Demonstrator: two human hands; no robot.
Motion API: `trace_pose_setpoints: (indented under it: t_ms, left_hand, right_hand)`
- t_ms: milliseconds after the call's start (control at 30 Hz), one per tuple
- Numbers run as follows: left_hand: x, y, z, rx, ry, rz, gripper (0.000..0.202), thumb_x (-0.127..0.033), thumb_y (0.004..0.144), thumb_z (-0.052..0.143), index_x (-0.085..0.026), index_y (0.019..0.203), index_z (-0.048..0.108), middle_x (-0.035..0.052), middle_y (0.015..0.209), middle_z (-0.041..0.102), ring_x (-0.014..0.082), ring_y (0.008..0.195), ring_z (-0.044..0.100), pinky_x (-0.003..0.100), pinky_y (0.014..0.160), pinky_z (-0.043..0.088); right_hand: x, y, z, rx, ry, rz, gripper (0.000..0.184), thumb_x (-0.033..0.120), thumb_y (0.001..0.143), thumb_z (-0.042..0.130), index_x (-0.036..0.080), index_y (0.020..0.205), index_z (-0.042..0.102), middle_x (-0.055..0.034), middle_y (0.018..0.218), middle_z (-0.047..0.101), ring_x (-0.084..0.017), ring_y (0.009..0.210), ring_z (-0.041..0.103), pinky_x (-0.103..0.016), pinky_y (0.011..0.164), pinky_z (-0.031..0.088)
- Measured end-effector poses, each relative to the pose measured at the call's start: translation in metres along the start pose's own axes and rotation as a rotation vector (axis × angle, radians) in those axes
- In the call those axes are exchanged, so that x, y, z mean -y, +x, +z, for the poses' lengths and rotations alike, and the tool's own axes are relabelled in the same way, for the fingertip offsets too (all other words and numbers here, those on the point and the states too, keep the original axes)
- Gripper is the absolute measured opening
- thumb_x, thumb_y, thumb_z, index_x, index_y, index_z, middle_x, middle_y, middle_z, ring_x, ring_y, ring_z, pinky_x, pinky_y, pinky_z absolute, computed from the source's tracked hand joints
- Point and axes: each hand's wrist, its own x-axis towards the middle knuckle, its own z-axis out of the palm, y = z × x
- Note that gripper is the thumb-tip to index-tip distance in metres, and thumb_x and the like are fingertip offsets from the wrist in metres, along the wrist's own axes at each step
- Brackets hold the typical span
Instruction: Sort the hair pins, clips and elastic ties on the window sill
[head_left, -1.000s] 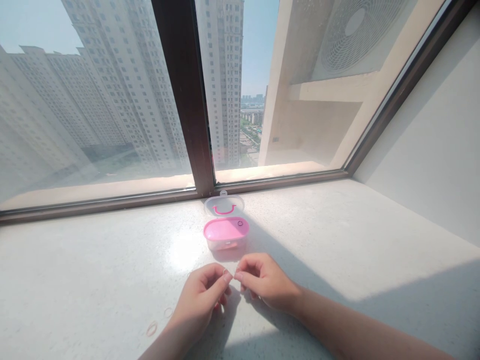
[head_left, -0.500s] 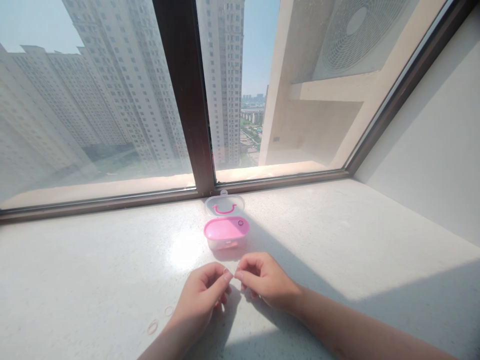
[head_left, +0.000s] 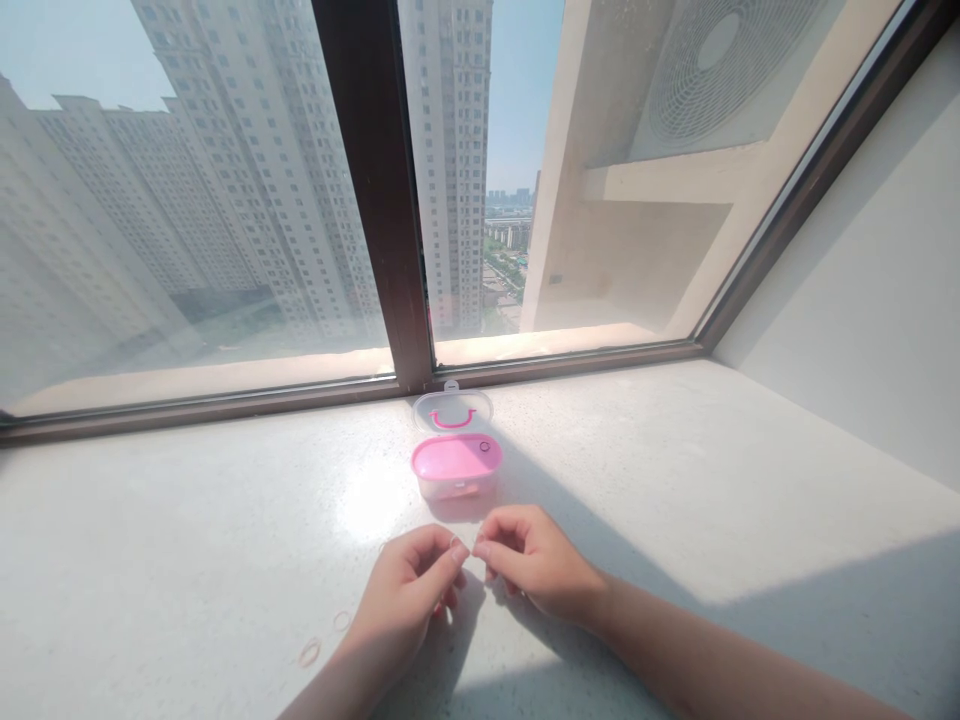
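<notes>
My left hand is closed in a pinch, thumb against index finger, over the pale sill. Facing it, my right hand pinches in the same way, its fingertips almost touching those of the left. A thin pale curve shows at the left fingertips, too small to make out. Just beyond both hands stands a small clear oval box with a pink inner cover. Its clear lid, with a pink handle, is folded back towards the window. Left of my left wrist lie thin pale rings, like small rubber bands.
The speckled white sill runs up to a dark window frame. A white wall bounds it on the right. Bright sunlight and hand shadows fall across the surface. Tall buildings show outside the glass.
The whole view has shifted slightly. Both hands keep the same pinched pose, fingertips close together.
</notes>
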Motion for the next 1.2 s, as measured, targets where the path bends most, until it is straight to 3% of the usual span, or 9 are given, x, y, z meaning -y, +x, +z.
trace_pose_setpoints:
  t_ms: [1200]
  left_hand:
    - [0.0000, -0.0001, 0.0008, -0.012, -0.015, 0.006, 0.035, -0.046, 0.077, 0.065, -0.013, 0.066, 0.060, 0.0009, 0.057, 0.058, 0.0104, 0.047, 0.050, 0.021, 0.045, 0.036]
  right_hand:
    - [-0.0033, 0.0015, 0.0015, 0.000, 0.006, -0.014, 0.017, 0.026, 0.078, 0.060, 0.013, 0.067, 0.058, 0.0002, 0.054, 0.058, -0.007, 0.040, 0.048, -0.018, 0.040, 0.036]
